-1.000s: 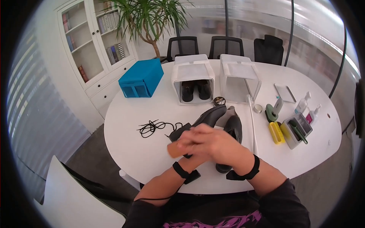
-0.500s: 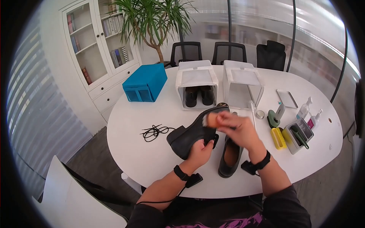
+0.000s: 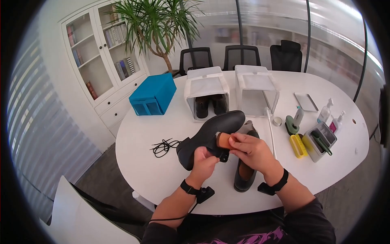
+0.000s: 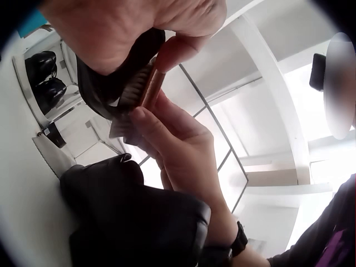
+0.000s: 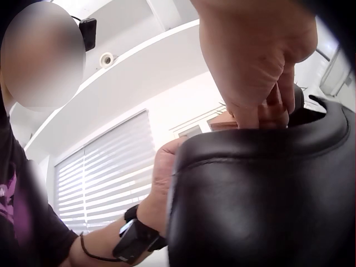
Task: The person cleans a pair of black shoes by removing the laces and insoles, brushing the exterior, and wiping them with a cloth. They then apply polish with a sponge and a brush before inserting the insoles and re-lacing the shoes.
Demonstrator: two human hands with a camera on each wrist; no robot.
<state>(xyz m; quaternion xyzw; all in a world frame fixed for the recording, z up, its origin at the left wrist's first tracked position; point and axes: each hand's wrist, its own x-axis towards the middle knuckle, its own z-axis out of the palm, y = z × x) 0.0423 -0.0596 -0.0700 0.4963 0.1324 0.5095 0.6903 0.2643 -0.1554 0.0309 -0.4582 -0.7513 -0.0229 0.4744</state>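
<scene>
A black leather shoe (image 3: 207,132) is tilted above the table, gripped near its opening by the left hand (image 3: 202,164). The right hand (image 3: 254,152) pinches a small brush with an orange-brown wooden back (image 3: 224,140), held against the shoe's upper. In the left wrist view, the pale bristles of the brush (image 4: 150,88) face the dark leather, and the right hand's fingers (image 4: 149,123) hold its back. The second black shoe (image 3: 243,179) stands on the table under the right hand. Leather in the foreground hides the brush in the right wrist view.
Black laces (image 3: 163,147) lie to the left. Behind stand a blue box (image 3: 153,94) and two white boxes (image 3: 206,83), one holding dark shoes. On the right are a yellow brush (image 3: 298,146), a green brush (image 3: 291,125), a grey caddy (image 3: 321,142), bottles (image 3: 325,110), and a tray (image 3: 306,102).
The hands, first overlapping over the shoe, have separated. The left hand has lifted and tilted the shoe, and the brush has come down from above onto its upper.
</scene>
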